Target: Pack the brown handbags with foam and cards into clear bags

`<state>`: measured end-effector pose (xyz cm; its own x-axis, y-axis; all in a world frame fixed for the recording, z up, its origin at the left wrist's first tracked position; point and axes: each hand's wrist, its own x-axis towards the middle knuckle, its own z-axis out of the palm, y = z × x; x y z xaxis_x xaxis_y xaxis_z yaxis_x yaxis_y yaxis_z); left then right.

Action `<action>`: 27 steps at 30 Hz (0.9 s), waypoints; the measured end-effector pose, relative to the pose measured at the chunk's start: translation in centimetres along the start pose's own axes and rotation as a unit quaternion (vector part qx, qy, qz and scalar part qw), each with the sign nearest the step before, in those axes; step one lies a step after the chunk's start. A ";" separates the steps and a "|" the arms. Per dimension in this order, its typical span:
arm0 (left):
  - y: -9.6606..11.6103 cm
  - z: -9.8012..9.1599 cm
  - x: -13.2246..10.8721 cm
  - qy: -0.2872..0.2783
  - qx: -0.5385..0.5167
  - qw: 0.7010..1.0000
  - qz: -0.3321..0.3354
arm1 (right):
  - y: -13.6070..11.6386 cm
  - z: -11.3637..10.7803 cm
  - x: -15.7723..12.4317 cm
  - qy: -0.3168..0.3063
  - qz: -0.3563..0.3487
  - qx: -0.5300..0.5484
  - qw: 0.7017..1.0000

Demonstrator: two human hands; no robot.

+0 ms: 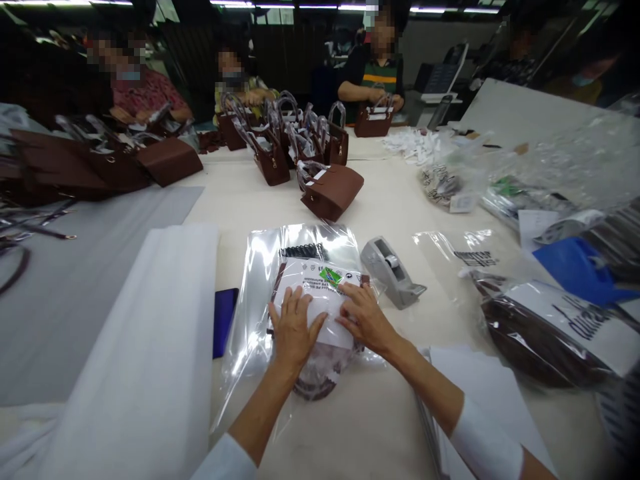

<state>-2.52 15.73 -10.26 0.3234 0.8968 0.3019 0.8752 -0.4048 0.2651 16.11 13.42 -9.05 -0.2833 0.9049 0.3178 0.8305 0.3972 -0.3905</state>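
A clear plastic bag (255,267) lies flat on the table in front of me. On or inside it, I cannot tell which, sits a brown handbag (313,389) with its curved handle toward me, largely covered by a white printed sheet (320,313). A green sticker (330,276) shows near the sheet's far edge. My left hand (293,327) rests flat on the left part of the sheet, fingers spread. My right hand (367,317) touches the sheet's right side, fingers bent but apart. Neither hand grips anything. A dark coiled cord (303,251) lies beyond the handbag.
A grey tape dispenser (393,270) stands right of the bag. White foam sheets (145,333) and a dark blue flat object (225,323) lie left. Wrapped brown bags (540,333) and paper sheets (475,393) lie right. Several brown handbags (333,190) and people are across the table.
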 end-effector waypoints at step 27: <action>-0.2 0.5 0.3 -0.014 -0.042 0.998 -0.043 | 16.7 -7.4 -1.7 -0.029 0.561 0.209 0.801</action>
<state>-2.41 16.15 -10.67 0.2596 0.9329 0.2495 0.8668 -0.3390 0.3658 33.98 17.41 -9.67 0.4970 0.7291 -0.4705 0.3487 -0.6643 -0.6612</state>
